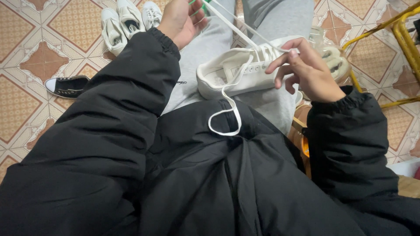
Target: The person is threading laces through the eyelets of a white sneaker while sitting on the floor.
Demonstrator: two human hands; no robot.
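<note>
The right hand (306, 70) rests against the side of a white sneaker (236, 72) lying across the person's lap, its fingertips pinched on the white lace (227, 120) near the eyelets; the left hand (181, 19) is raised near the top edge of the view, fingers curled shut, seemingly round the far end of that taut lace, though the grip is partly cut off; a loose loop of lace hangs over the black jacket (175, 175); three white shoes (127, 22) and a black sneaker (68, 86) lie on the tiled floor (26, 113); a yellow frame (404, 39) stands right.
</note>
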